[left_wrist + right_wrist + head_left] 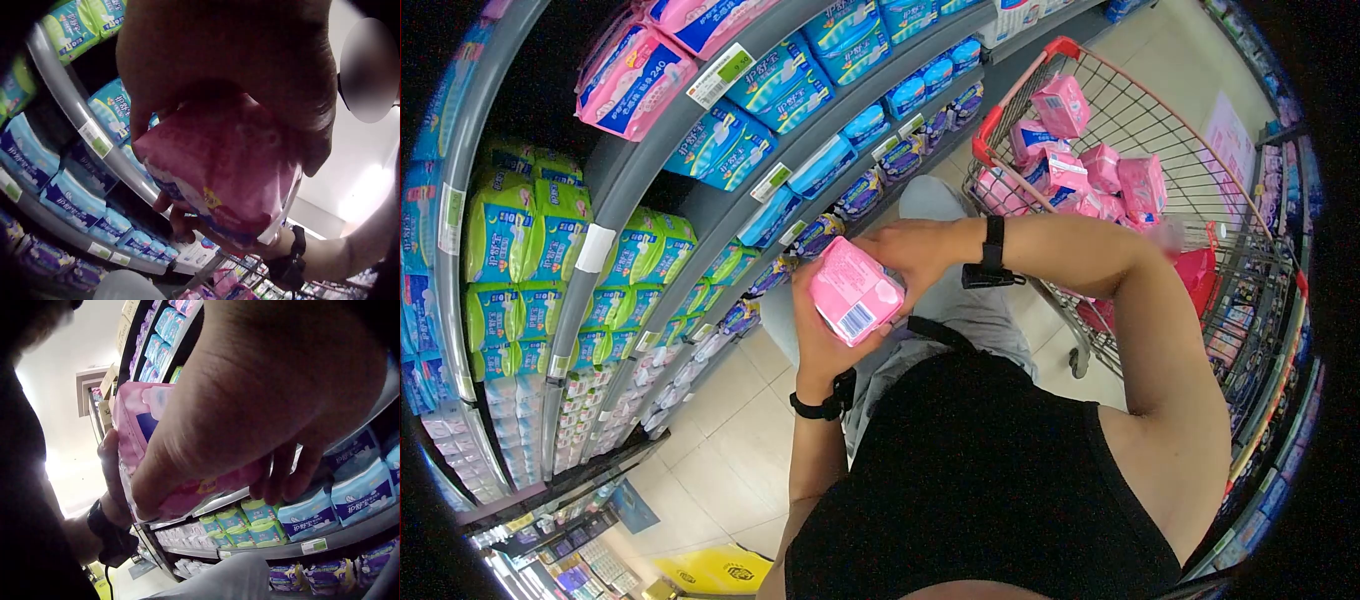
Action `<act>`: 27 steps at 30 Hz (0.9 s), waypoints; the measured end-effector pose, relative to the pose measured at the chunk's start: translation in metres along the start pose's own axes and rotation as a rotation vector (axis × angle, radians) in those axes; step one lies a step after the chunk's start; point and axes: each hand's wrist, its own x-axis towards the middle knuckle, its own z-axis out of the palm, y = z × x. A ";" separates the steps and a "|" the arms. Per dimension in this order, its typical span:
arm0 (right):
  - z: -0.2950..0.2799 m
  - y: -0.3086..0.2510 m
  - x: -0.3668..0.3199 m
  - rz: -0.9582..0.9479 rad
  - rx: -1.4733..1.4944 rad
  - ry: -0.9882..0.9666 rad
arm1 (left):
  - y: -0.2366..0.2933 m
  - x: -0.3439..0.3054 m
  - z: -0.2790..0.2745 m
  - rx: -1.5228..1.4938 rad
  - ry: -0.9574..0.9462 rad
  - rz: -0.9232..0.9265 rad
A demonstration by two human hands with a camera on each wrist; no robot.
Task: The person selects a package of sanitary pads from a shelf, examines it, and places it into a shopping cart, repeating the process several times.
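A pink pack of sanitary pads (852,285) is held in front of the person's lap, its barcode side facing up in the head view. The left hand (825,340) grips it from the left and lower edge. From the upper right, the right hand (915,248) holds the opposite side, its thumb along the pack's edge. Seen from the left wrist, the pack (225,162) shows its printed face below the darkened hand. In the right wrist view, the right hand (250,406) covers much of the pack (132,415), and the left fingers (107,456) show at its far side.
Shelves of blue packs (785,75), green packs (500,230) and pink packs (635,80) curve along the left and front. A wire shopping cart (1055,48) with several pink packs (1062,105) stands to the right. Grey-clad knees (935,198) lie beneath the hands.
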 end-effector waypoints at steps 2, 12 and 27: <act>0.001 -0.001 -0.001 0.015 0.016 0.017 | -0.002 -0.001 0.000 -0.005 -0.003 -0.004; 0.002 -0.001 0.000 0.071 0.047 -0.055 | -0.003 -0.003 0.001 -0.014 -0.001 -0.019; 0.004 0.001 -0.001 0.082 0.017 -0.120 | -0.003 -0.005 0.004 -0.033 0.004 -0.035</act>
